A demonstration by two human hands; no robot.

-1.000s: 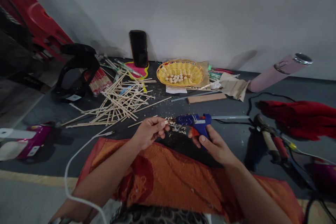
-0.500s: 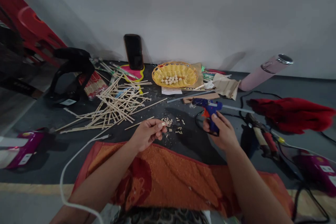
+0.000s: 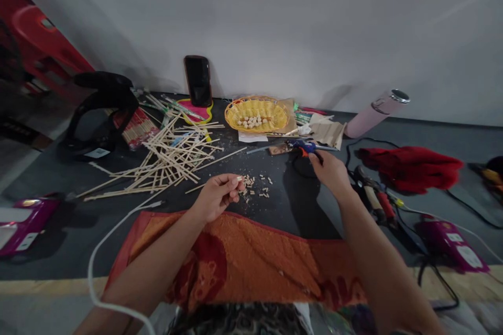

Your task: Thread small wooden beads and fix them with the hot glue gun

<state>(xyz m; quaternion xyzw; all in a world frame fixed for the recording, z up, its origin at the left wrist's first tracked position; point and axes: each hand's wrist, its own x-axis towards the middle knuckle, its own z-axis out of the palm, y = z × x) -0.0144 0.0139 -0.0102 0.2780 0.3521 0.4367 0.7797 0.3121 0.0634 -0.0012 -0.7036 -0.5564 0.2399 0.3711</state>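
My left hand [image 3: 218,193] is closed, with a short piece of wooden stick [image 3: 239,179] pinched between thumb and fingertips. Beside it on the dark table lie several cut stick pieces [image 3: 264,188] among small crumbs. My right hand [image 3: 329,171] is closed around the handle of a blue glue gun [image 3: 302,145] with an orange trigger. The gun's nozzle points left, over a small wooden strip [image 3: 279,149]. A clear glue stick [image 3: 328,147] juts from its rear. Behind stands a yellow woven basket [image 3: 257,102] holding small joined stick pieces [image 3: 251,122].
A heap of long sticks [image 3: 168,159] lies to the left, near a black strap frame [image 3: 98,110]. A phone [image 3: 198,81] leans on the wall. On the right are a pink flask [image 3: 373,115], red cloth [image 3: 412,167] and pliers [image 3: 377,196]. An orange towel [image 3: 251,256] covers the front edge.
My right hand has moved forward with the glue gun, bringing it lower beside the wooden strip. My left hand keeps its pinch on the stick piece. The view has shifted slightly.
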